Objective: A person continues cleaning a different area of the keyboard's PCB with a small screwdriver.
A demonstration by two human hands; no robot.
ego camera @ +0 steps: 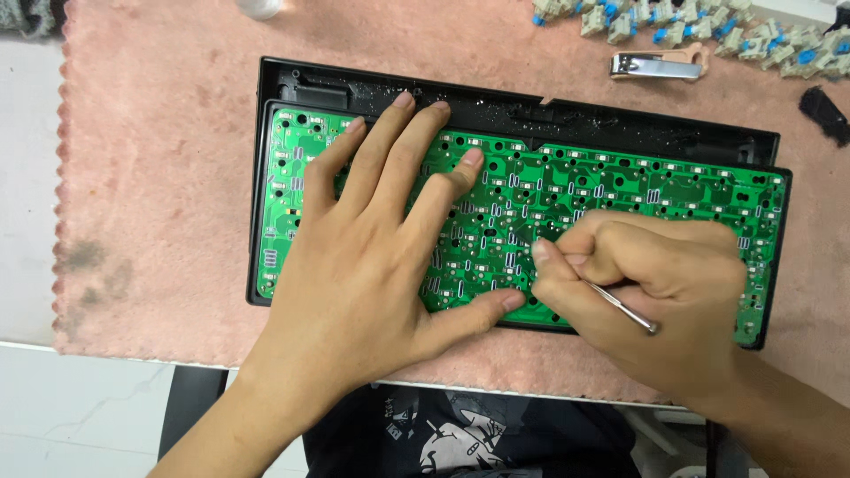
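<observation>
Circuit board (620,190), bright green and studded with small holes and white pads, lies face up inside a black keyboard case (531,111), whose back wall shows along the board's 12 o'clock edge. Both rest on a pink fringed mat (159,177) that covers the table from side to side.

At 5 o'clock from the board's middle, the right hand (646,274) is curled into a loose fist, thumb and forefinger pinched tight around a thin metal tool (624,310). The tool's shaft slants out of the fist toward 4 o'clock; its working tip is hidden under the fingers where they meet the board.

At 9 o'clock the left hand (372,257) lies flat and spread, palm down, gripping nothing. Its four fingers fan toward 1 o'clock across the board's left part, two fingertips reaching the case wall, while the thumb points to 3 o'clock along the lower edge, close to the right hand.

Beyond the case at 1 o'clock sits a silver nail clipper (660,65) with a tan handle. Past it, along the mat's far edge, is a heap of key switches (708,26), beige with blue stems. At 3 o'clock from those lies a small black scrap (823,113)
</observation>
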